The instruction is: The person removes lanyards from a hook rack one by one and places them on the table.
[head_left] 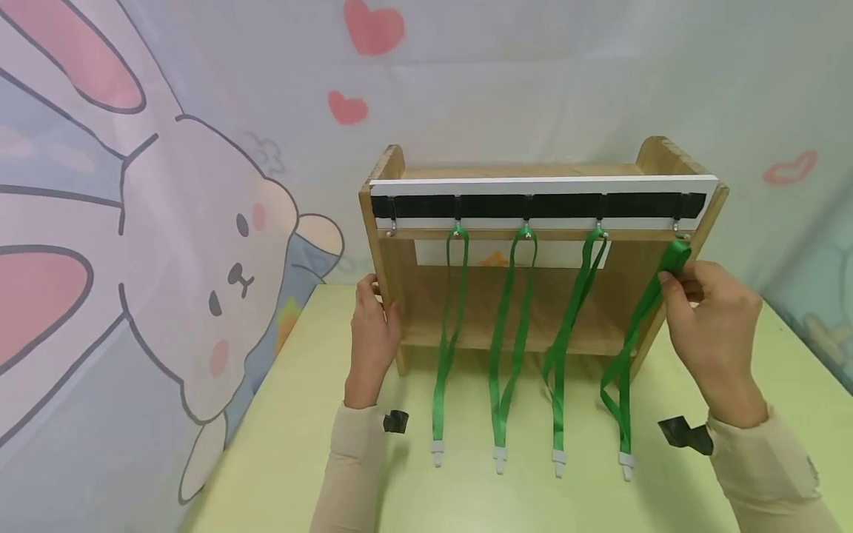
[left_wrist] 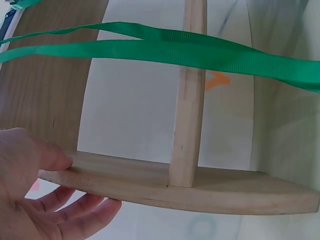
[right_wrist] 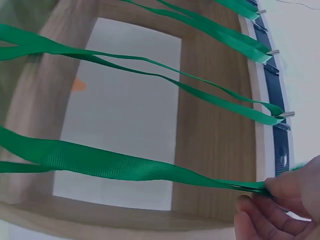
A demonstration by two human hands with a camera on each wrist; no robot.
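Note:
My right hand (head_left: 716, 326) pinches a green lanyard (head_left: 638, 314) near its looped top, just below the rightmost hook (head_left: 677, 224). In the right wrist view, thumb and fingertips squeeze the two strands of this lanyard (right_wrist: 107, 160) together. The wooden shelf (head_left: 489, 307) is held at its left side panel by my left hand (head_left: 375, 333). Seen from the left wrist, the thumb lies on the inner face of the side panel (left_wrist: 145, 192) and the fingers curl under its outer edge. Three more green lanyards, including the leftmost lanyard (head_left: 440, 385), hang from hooks between my hands.
A white strip with a black band (head_left: 493, 206) runs along the shelf's top front and carries the hooks. The leftmost hook (head_left: 392, 228) is bare. White clips (head_left: 500, 459) end the lanyards, low over the yellow-green table (head_left: 280, 444). A printed cloth (head_left: 220, 222) stands behind.

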